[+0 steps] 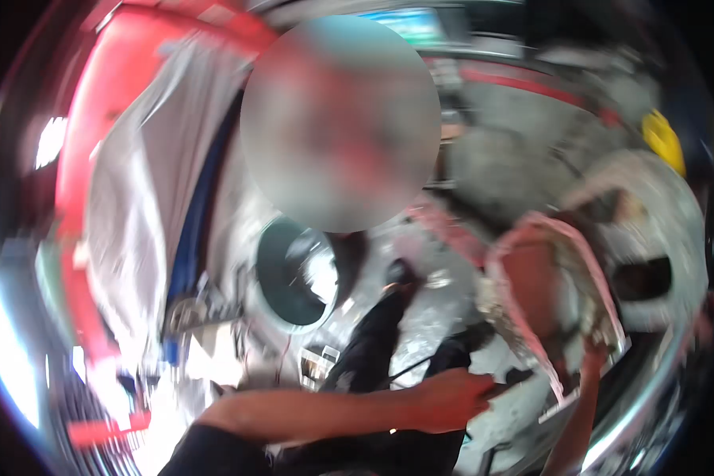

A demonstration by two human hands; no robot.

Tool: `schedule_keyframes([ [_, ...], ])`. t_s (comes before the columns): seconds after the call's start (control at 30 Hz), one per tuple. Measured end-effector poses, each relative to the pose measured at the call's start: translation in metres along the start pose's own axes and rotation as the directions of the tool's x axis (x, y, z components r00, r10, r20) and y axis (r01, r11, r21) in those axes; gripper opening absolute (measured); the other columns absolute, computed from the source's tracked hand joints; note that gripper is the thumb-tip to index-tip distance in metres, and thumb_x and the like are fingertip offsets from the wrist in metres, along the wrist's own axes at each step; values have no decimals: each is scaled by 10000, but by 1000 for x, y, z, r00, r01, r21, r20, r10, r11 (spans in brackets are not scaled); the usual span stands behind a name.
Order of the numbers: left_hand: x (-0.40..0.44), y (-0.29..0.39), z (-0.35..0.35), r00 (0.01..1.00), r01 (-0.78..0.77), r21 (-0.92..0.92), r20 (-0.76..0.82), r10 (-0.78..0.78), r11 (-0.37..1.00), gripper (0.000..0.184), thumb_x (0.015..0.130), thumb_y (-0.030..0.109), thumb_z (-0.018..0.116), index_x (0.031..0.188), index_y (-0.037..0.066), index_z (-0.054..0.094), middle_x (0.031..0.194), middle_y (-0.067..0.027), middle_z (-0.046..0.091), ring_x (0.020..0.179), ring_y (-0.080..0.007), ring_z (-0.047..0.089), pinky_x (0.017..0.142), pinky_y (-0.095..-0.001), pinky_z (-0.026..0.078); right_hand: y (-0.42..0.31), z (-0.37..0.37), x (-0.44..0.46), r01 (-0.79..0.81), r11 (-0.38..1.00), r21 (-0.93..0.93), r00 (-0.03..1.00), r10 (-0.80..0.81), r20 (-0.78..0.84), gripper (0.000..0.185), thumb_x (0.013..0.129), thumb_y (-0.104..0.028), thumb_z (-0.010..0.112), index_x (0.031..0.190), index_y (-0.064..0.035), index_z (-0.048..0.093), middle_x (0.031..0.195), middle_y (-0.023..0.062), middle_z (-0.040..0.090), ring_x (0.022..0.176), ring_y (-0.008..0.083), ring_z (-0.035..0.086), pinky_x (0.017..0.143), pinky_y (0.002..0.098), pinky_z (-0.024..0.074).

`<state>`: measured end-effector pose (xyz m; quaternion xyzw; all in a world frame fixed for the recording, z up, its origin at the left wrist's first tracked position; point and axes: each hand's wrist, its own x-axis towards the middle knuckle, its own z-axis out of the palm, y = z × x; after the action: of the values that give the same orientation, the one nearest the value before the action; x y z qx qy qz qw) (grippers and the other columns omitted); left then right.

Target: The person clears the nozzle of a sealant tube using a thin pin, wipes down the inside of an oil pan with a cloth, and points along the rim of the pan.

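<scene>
My left hand [458, 399] is closed at the end of the forearm that crosses the lower middle. From its fist a dark, narrow tool [514, 382] with a flat end points toward the panel; motion blur hides its exact kind. To the right stands a curved panel [509, 297] with a pink rim and a reddish-brown area inside. My right hand [597, 351] is closed on the lower right edge of this panel. The dark tool's tip lies close to the panel's lower left edge; contact cannot be made out.
A grey-green bucket [293, 317] stands on the wet-looking floor [432, 317], left of my black-clad legs [369, 337]. Grey sheeting [139, 198] hangs at the left. A pale curved part [682, 214] and a yellow object [662, 141] are at the right. A blurred disc hides the upper middle.
</scene>
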<state>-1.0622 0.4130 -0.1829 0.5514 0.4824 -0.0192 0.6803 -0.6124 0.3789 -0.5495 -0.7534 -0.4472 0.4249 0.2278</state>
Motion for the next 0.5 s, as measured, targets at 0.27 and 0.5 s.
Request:
schedule_keyframes([
  [0.27, -8, -13, -9, 966, 18, -64, -257, -34, 998, 326, 905, 247, 584, 1063, -34, 534, 845, -213, 643, 791, -429, 626, 707, -492, 491, -77, 10, -48, -343, 931, -128, 889, 366, 274, 457, 828, -243, 615, 1210, 2, 558, 1048, 91, 602, 904, 183, 557, 821, 350, 446],
  [0.5, -34, -87, -30, 779, -236, -36, -605, 167, 971, 446, 883, 215, 620, 1281, 45, 514, 1025, -180, 649, 919, -384, 627, 802, -476, 502, -187, 80, -33, -223, 954, 200, 973, 231, -13, 222, 852, -235, 650, 914, -30, 592, 771, 35, 597, 618, 99, 500, 526, 261, 404],
])
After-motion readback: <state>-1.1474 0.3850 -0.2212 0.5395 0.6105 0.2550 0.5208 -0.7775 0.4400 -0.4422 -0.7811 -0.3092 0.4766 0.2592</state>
